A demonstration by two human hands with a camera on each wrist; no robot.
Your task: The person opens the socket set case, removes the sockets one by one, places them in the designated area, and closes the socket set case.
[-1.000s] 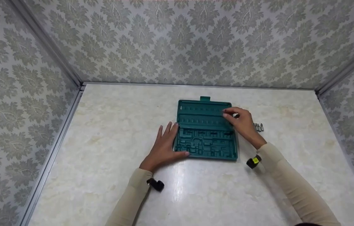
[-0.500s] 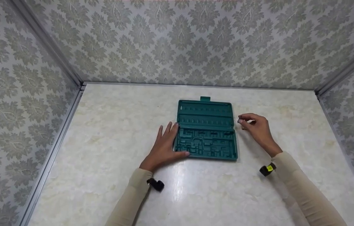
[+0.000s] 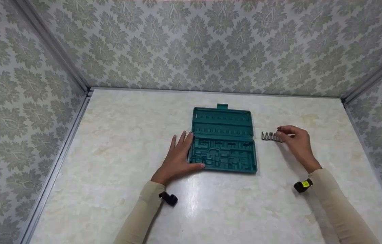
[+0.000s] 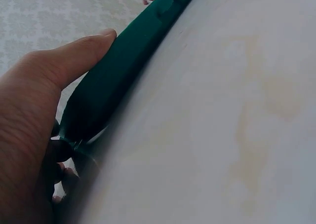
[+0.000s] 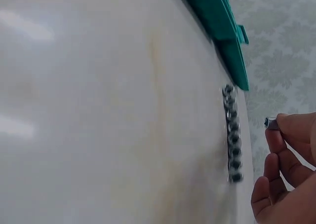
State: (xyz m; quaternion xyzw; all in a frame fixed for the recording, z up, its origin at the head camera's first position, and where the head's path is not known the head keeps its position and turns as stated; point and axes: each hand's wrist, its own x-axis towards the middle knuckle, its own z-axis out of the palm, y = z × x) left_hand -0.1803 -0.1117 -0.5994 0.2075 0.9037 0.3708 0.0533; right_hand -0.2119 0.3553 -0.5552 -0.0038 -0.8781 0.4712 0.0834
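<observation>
A green plastic tool case [image 3: 223, 139] lies open on the table, its moulded slots showing no tools. My left hand [image 3: 184, 149] rests flat on its left edge with straight fingers, the thumb [image 4: 74, 61] lying along the case's [image 4: 128, 61] front rim. To the right of the case, several small metal bits [image 3: 269, 136] lie in a row on the table. My right hand [image 3: 284, 133] is at the right end of that row. In the right wrist view its fingers [image 5: 289, 135] pinch one small bit [image 5: 270, 123] just beside the row of bits [image 5: 232, 135].
The pale marble-look table [image 3: 116, 176] is closed in by patterned walls [image 3: 194, 44] on the left, back and right. A small latch tab [image 3: 222, 106] sticks out of the case's far edge. Black wrist-camera mounts [image 3: 168, 199] sit on both sleeves.
My right hand left the case's upper right part and moved right to the far end of the bit row, uncovering the row. The left hand and case stayed put.
</observation>
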